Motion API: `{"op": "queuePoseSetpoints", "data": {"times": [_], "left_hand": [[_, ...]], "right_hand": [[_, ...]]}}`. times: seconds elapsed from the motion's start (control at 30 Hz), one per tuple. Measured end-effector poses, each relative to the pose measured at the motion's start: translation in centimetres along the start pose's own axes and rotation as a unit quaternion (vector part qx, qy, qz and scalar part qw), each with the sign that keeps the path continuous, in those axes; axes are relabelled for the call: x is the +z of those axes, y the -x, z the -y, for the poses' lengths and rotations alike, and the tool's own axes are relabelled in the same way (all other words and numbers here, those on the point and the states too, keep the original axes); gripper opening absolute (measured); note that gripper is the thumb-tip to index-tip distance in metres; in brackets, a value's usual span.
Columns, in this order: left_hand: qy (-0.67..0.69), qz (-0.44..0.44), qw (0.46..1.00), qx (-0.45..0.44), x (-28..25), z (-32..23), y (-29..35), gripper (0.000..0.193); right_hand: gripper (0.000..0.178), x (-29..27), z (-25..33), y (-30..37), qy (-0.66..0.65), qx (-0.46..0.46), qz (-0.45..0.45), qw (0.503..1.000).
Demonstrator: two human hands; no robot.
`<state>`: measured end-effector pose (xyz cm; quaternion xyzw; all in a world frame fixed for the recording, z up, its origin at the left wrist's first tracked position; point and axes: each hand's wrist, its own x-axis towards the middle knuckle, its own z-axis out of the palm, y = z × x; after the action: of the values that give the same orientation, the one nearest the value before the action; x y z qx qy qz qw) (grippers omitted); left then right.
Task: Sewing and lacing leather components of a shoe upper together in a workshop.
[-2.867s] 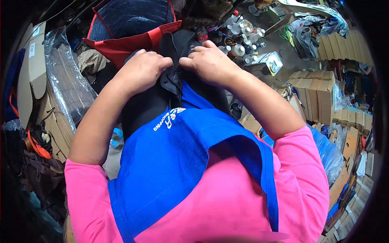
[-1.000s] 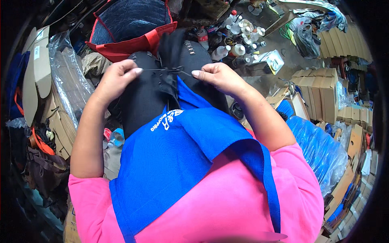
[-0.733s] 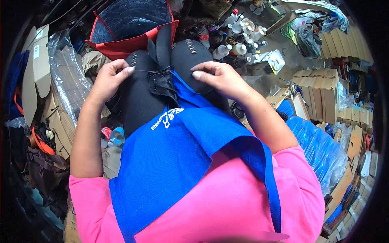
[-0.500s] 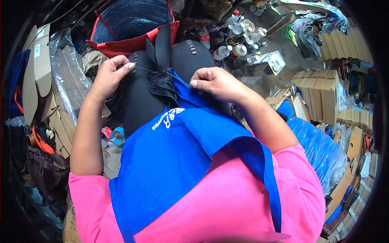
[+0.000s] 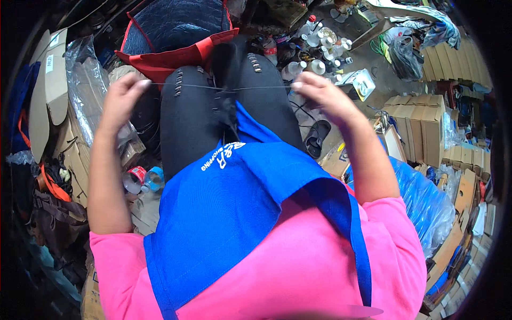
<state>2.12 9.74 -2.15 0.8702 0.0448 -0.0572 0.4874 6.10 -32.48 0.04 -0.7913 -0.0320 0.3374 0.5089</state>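
Between my knees hangs a black shoe upper [image 5: 226, 109], smeared by motion, so its eyelets hardly show. A thin dark lace [image 5: 181, 86] runs out from it to both sides, stretched almost level across my thighs. My left hand [image 5: 120, 101] pinches one end beyond my left knee, thumb against the fingers. The other end is in my right hand [image 5: 326, 97], closed to the right of my right knee and a little blurred. Under the upper lies part of my blue apron [image 5: 224, 197], which covers my lap.
Past my knees stands a red bag [image 5: 176, 61] with a silvery lining. Several bottles [image 5: 320, 45] cluster on the floor ahead to the right. A black sandal [image 5: 318, 137] lies beside my right leg. Cardboard stacks [image 5: 418, 128] and blue plastic wrap [image 5: 416, 197] are at the right.
My hands have moved apart, the left one outward to the left and the right one outward to the right. The lace between them is now drawn out long and straight.
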Motion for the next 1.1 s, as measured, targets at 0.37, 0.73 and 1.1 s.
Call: {"op": "queuePoseSetpoints", "data": {"times": [0.37,0.73,1.1], "left_hand": [[0.014,0.002,0.999,-0.029,-1.3,1.5,1.2,0.018],[-0.198,0.111,0.928,0.296,8.7,-7.4,-4.2,0.041],[-0.112,0.314,0.921,0.2,10.1,-7.0,-6.8,0.019]], "right_hand": [[0.024,-11.1,-7.9,2.9,0.015,0.092,-0.127,0.988],[0.022,-0.1,-1.8,-2.4,0.156,-0.179,-0.128,0.963],[0.013,4.6,1.1,-5.6,0.171,-0.243,-0.069,0.952]]}}
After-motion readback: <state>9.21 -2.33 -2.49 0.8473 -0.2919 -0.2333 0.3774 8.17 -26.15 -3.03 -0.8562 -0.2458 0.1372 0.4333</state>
